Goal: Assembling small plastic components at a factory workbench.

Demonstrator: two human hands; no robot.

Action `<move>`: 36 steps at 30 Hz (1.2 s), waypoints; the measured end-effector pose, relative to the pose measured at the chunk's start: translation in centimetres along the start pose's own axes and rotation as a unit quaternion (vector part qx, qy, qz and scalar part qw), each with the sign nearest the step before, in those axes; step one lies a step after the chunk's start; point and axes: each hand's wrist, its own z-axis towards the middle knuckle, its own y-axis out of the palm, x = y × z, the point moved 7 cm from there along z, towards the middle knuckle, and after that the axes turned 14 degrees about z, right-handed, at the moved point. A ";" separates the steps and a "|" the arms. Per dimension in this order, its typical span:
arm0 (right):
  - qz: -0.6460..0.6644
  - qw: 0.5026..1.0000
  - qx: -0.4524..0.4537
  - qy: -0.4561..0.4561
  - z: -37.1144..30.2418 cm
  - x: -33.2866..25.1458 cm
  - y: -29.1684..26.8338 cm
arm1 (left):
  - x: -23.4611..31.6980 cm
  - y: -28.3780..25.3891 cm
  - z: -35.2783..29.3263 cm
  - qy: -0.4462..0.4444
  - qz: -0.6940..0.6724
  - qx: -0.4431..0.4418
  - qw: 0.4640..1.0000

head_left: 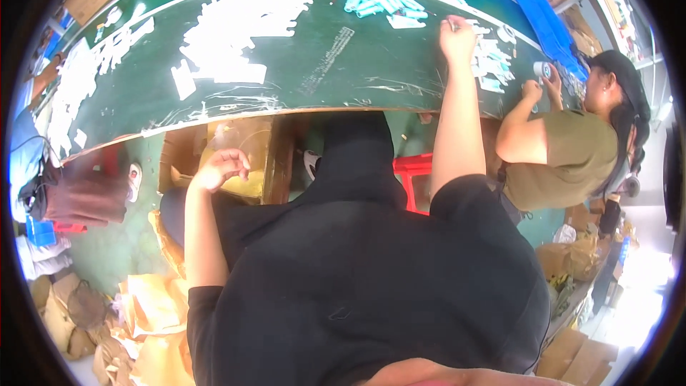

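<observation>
My right hand (457, 39) is stretched out over the far side of the green table (379, 50). Its fingers are closed, and whatever they may hold is too small to make out. Beside it lies a heap of white and teal pieces (493, 64); to its left is a pile of teal tube-like pieces (375, 1). My left hand (223, 169) hangs below the table edge, above an open cardboard box (246, 186). Its fingers are loosely bent and apart, with nothing seen in them. A large pile of flat white pieces (229, 28) covers the table's left half.
At the right a co-worker (572, 146) sits at the same table, holding a white roll (542, 70). More white pieces (78, 86) lie at the far left, near another person's legs. A blue trough (525, 0) runs behind the table. A red stool (413, 171) stands underneath.
</observation>
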 end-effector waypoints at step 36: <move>0.322 0.928 0.165 -0.089 -4.0 -5.5 2.9 | 21.4 14.5 6.7 0.386 0.596 0.350 0.610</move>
